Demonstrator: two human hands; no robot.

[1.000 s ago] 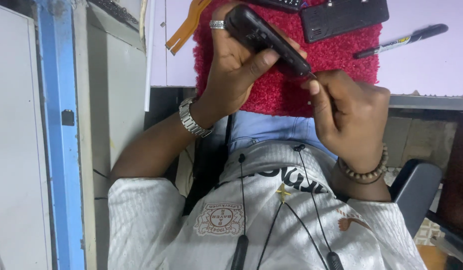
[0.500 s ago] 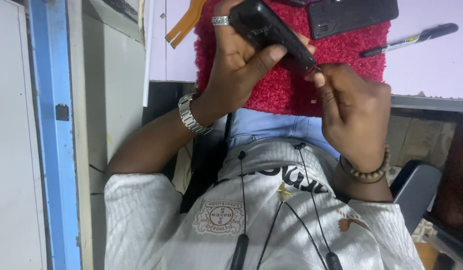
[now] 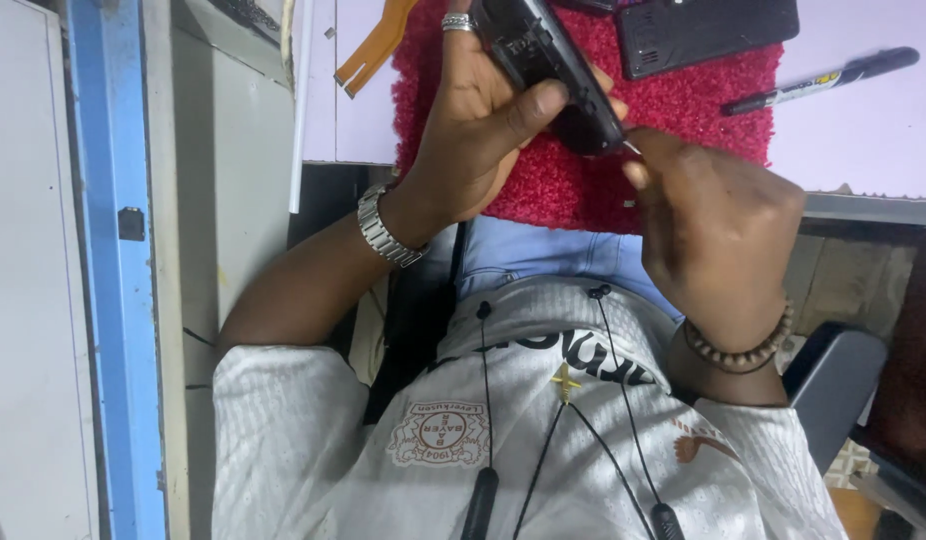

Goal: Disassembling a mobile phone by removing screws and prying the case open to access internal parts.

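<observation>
Phone [image 3: 553, 75] is black, held tilted over the red mat [image 3: 583, 180], top end cut off by the frame edge. Left hand [image 3: 483, 120] has it wrapped: thumb pressed across the near face, fingers curled round the far side, firm grip. Ring on one left finger, metal watch [image 3: 385, 228] on that wrist.

Right hand [image 3: 718, 225] sits just beside the phone's lower end, fingers bunched tight. I see a thin metal tip [image 3: 631, 147] poking out from them, touching or almost touching the phone's corner; can't tell which. The rest of the tool is hidden in the fist, so I can't say what kind it is. Bead bracelet [image 3: 743, 345] on the right wrist.

On the mat beyond the hands: a second dark flat device [image 3: 708, 35], lying flat, apart from the held phone. Right of the mat on the pale table [image 3: 863, 140], a black marker [image 3: 823, 82]. Left of the mat, an orange strip [image 3: 378, 45] on the table edge.

Below, white shirt [image 3: 523, 440] with black earphone cords hanging down it. Blue post [image 3: 118, 270] at far left.
</observation>
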